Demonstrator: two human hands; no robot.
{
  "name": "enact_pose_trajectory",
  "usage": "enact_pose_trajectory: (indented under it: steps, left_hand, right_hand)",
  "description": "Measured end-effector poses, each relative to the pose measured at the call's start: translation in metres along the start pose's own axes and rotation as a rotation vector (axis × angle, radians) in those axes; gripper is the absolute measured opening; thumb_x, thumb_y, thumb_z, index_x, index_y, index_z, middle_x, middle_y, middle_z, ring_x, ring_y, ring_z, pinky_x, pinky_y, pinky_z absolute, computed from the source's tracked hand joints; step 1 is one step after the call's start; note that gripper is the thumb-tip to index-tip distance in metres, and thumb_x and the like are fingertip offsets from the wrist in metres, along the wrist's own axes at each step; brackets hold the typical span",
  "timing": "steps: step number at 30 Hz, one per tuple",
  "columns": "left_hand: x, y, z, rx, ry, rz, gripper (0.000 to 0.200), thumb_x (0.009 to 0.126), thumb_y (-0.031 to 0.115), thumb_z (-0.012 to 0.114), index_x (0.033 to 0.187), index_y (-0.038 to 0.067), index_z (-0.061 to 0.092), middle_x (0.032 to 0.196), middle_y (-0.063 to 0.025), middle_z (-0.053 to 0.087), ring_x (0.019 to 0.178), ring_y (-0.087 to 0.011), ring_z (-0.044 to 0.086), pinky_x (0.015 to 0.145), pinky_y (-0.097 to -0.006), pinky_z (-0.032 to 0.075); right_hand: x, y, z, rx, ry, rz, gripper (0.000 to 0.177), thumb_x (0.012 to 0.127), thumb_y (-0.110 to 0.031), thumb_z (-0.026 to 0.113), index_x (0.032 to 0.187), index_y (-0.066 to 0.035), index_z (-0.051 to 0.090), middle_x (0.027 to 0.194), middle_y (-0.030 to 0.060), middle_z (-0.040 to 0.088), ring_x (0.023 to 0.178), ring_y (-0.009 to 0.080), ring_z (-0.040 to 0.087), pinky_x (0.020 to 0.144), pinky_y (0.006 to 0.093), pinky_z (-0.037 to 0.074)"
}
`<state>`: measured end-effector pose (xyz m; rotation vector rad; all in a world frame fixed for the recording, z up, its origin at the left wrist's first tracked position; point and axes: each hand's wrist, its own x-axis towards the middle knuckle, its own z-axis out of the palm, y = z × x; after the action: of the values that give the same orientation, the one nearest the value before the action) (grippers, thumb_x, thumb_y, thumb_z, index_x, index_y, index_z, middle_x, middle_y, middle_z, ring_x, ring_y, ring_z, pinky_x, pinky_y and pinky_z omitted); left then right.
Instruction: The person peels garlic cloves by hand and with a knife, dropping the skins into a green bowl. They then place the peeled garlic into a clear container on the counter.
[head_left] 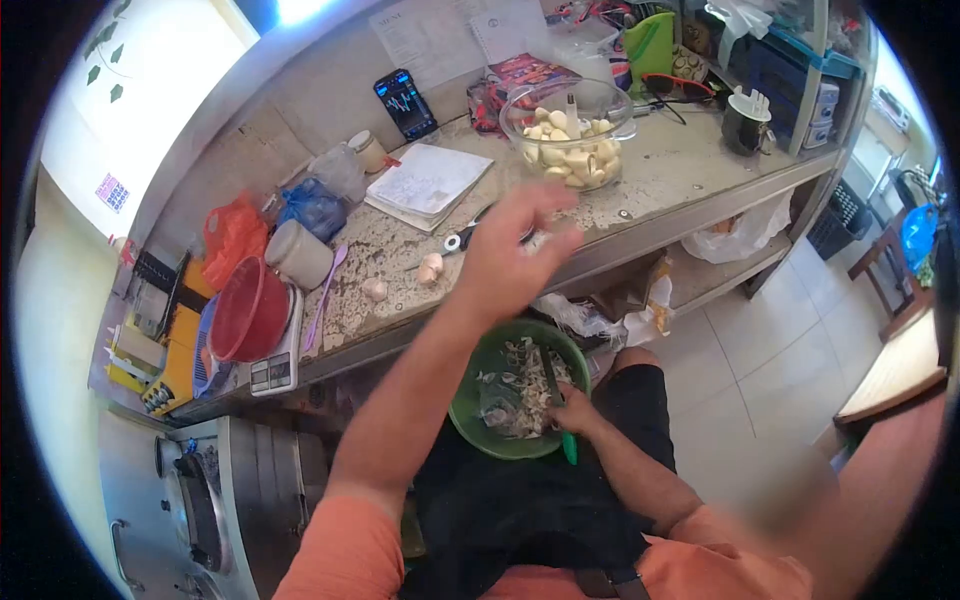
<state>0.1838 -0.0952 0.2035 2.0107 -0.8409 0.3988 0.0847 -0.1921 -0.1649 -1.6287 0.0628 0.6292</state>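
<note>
Nearest, the right hand (578, 410) grips a green-handled knife (568, 448) over the green bowl (470, 420) of peels on the lap, while farther off the left hand (510, 255), fingers loosely spread, hangs just before the glass bowl (570, 135) of peeled garlic on the counter (670, 170).

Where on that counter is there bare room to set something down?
Bare counter lies between the glass bowl and the black mug. A patch sits below the notebook, beside the garlic bulbs. The left end, around the red bowl, is crowded.
</note>
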Motion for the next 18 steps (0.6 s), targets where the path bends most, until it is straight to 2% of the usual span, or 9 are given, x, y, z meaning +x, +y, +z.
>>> enact_pose_trajectory:
  steps: [4, 6, 8, 10, 12, 13, 14, 16, 18]
  left_hand:
    - [-0.111, -0.02, 0.002, -0.257, -0.304, -0.369, 0.032, 0.086, 0.012, 0.065, 0.115, 0.0, 0.059, 0.113, -0.0097, 0.06, 0.099, -0.015, 0.058, 0.086, -0.0285, 0.047]
    - [-0.18, -0.054, 0.017, -0.471, -0.325, -0.691, 0.03, 0.086, 0.012, 0.065, 0.113, 0.0, 0.06, 0.109, -0.0096, 0.062, 0.098, -0.0136, 0.058, 0.086, -0.0276, 0.047]
    - [-0.235, -0.081, 0.027, -0.384, -0.465, -0.963, 0.03, 0.086, 0.016, 0.065, 0.112, 0.001, 0.062, 0.105, -0.01, 0.064, 0.096, -0.0145, 0.06, 0.084, -0.0287, 0.048]
    - [-0.301, -0.136, 0.05, -0.133, -0.496, -0.889, 0.029, 0.087, 0.018, 0.064, 0.111, 0.002, 0.062, 0.101, -0.0118, 0.065, 0.094, -0.019, 0.062, 0.083, -0.0324, 0.048]
    - [-0.331, -0.144, 0.061, 0.079, -0.464, -0.805, 0.027, 0.088, 0.02, 0.06, 0.108, 0.003, 0.064, 0.097, -0.0147, 0.066, 0.092, -0.0267, 0.063, 0.082, -0.0373, 0.048]
    - [-0.331, -0.142, 0.066, 0.162, -0.424, -0.758, 0.026, 0.088, 0.021, 0.058, 0.105, 0.003, 0.065, 0.094, -0.0167, 0.065, 0.09, -0.0322, 0.063, 0.082, -0.0404, 0.048]
    - [-0.343, -0.154, 0.075, 0.227, -0.495, -0.86, 0.023, 0.087, 0.019, 0.057, 0.101, 0.003, 0.066, 0.096, -0.0182, 0.064, 0.09, -0.0353, 0.062, 0.082, -0.0425, 0.048]
    - [-0.353, -0.167, 0.089, 0.373, -0.63, -0.917, 0.02, 0.084, 0.015, 0.055, 0.094, 0.002, 0.066, 0.099, -0.0208, 0.062, 0.091, -0.0389, 0.06, 0.082, -0.0455, 0.048]
    - [-0.353, -0.163, 0.095, 0.462, -0.63, -0.868, 0.018, 0.081, 0.011, 0.055, 0.091, 0.0, 0.066, 0.102, -0.0226, 0.061, 0.092, -0.0396, 0.06, 0.082, -0.0467, 0.048]
  right_hand:
    - [-0.003, -0.001, 0.001, -0.129, 0.067, -0.131, 0.043, 0.079, -0.008, 0.06, 0.122, -0.006, 0.051, 0.074, 0.0073, 0.062, 0.06, 0.0161, 0.061, 0.054, 0.0314, 0.05]
    - [-0.009, -0.013, 0.0, -0.157, 0.058, -0.115, 0.044, 0.079, -0.008, 0.062, 0.122, -0.005, 0.051, 0.075, 0.0085, 0.063, 0.06, 0.0159, 0.061, 0.054, 0.0313, 0.05]
    - [-0.02, -0.031, -0.004, -0.126, 0.065, -0.077, 0.047, 0.078, -0.009, 0.064, 0.123, -0.004, 0.05, 0.076, 0.0103, 0.064, 0.06, 0.0153, 0.061, 0.053, 0.0304, 0.049]
    - [-0.03, -0.049, 0.0, 0.003, 0.014, 0.006, 0.05, 0.077, -0.01, 0.065, 0.124, -0.003, 0.049, 0.077, 0.0107, 0.064, 0.06, 0.0151, 0.061, 0.052, 0.0302, 0.049]
    - [-0.009, -0.019, 0.002, -0.114, 0.1, -0.183, 0.05, 0.075, -0.005, 0.064, 0.122, 0.001, 0.048, 0.076, 0.0109, 0.064, 0.059, 0.0156, 0.061, 0.051, 0.0311, 0.049]
    - [-0.012, -0.021, 0.002, -0.119, 0.089, -0.101, 0.055, 0.073, -0.006, 0.065, 0.125, 0.002, 0.047, 0.09, 0.0162, 0.064, 0.073, 0.0232, 0.063, 0.064, 0.034, 0.05]
    - [-0.016, -0.027, 0.002, -0.125, 0.076, -0.02, 0.061, 0.071, -0.008, 0.066, 0.128, 0.003, 0.046, 0.104, 0.0214, 0.063, 0.088, 0.0308, 0.065, 0.078, 0.037, 0.051]
    - [-0.003, 0.004, 0.003, -0.196, 0.201, -0.248, 0.058, 0.072, -0.008, 0.065, 0.127, 0.002, 0.048, 0.112, 0.0213, 0.061, 0.106, 0.0315, 0.059, 0.089, 0.0374, 0.047]
    - [-0.011, -0.003, 0.004, -0.212, 0.207, -0.205, 0.057, 0.072, -0.008, 0.065, 0.127, 0.002, 0.048, 0.115, 0.0206, 0.06, 0.11, 0.0308, 0.057, 0.091, 0.0374, 0.046]
